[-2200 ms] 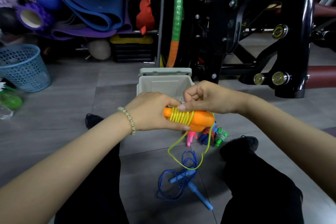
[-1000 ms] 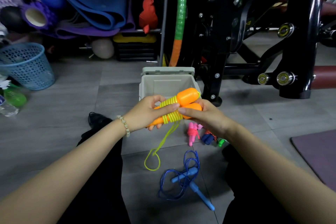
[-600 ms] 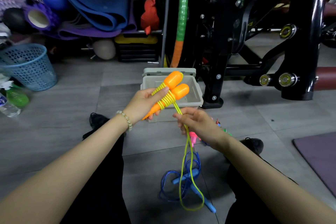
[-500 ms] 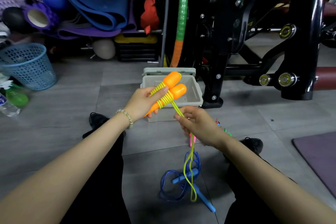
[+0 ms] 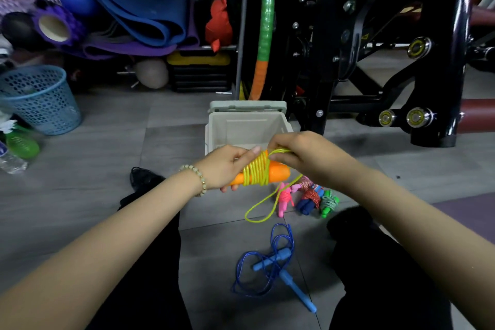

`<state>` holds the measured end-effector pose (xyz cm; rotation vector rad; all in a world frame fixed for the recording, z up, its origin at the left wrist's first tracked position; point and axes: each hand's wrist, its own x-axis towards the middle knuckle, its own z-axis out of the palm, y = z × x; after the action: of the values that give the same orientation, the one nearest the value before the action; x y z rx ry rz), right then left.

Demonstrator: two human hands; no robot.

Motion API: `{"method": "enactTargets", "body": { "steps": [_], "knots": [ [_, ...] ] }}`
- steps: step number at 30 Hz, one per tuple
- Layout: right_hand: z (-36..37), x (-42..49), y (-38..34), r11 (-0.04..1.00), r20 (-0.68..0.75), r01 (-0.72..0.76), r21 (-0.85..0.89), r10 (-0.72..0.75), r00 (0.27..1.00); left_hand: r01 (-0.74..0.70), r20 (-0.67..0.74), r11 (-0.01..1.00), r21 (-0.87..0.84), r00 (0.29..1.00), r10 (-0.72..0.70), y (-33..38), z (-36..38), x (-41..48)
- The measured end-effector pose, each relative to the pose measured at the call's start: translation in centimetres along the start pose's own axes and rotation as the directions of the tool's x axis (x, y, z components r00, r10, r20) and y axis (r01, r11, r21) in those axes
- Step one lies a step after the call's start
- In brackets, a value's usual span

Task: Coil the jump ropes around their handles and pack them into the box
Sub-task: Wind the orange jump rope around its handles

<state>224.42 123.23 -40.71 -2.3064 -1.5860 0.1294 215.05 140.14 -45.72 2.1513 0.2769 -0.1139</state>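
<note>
looming behind everything is a black exercise machine [image 5: 375, 61]. just in front of its base the grey box [image 5: 247, 128] stands open on the tiled floor [image 5: 107, 163], and what shows of its inside looks bare. nearer the person, both hands work just in front of the box. the left hand [image 5: 222, 166] grips the pair of orange handles [image 5: 278, 173], fingers curled round them and thumb lying along the top beside the turns. the right hand [image 5: 305, 155] pinches the yellow rope [image 5: 255, 169] where it comes off the coil and carries it over the handles. the step in hand looks like the coiling of this rope, and it seems nearly done: many turns sit tight around the handles and only a short loop [image 5: 261, 211] hangs below. the next move likely calls for taking up that slack in a turn or two, then tucking the end under a turn so it holds, with the left hand holding the handles together. the bundle could then go into the box. a blue jump rope [image 5: 270, 262] lies loose between the legs, not yet coiled. a few small wound bundles [image 5: 308, 198] lie near the right leg, not yet packed.
</note>
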Motion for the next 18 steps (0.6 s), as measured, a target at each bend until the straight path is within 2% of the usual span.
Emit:
{"method": "enactTargets", "body": {
  "steps": [4, 7, 10, 13, 18],
  "knots": [
    [-0.7, 0.0, 0.6, 0.999, 0.051, 0.047, -0.025, -0.045, 0.998, -0.048, 0.098, 0.997, 0.058, 0.994, 0.042, 0.3, -0.1, -0.6],
    [-1.1, 0.0, 0.5, 0.998, 0.082, 0.057, 0.015, -0.058, 0.995, -0.087, 0.107, 0.972, 0.217, 0.992, 0.065, 0.8, -0.2, -0.8],
    [-1.4, 0.4, 0.8, 0.977, 0.120, -0.005, 0.214, -0.021, 0.993, -0.132, 0.037, 0.924, 0.360, 0.991, 0.127, 1.8, -0.6, -1.2],
    [-1.4, 0.5, 0.9, 0.913, 0.220, -0.078, 0.401, -0.013, 0.975, -0.167, 0.014, 0.860, 0.482, 0.983, 0.183, 2.2, -0.8, -1.5],
    [-1.2, 0.4, 1.3, 0.765, 0.332, -0.212, 0.608, -0.002, 0.943, -0.204, 0.023, 0.813, 0.546, 0.973, 0.229, 2.7, -0.8, -2.4]
  ]
}}
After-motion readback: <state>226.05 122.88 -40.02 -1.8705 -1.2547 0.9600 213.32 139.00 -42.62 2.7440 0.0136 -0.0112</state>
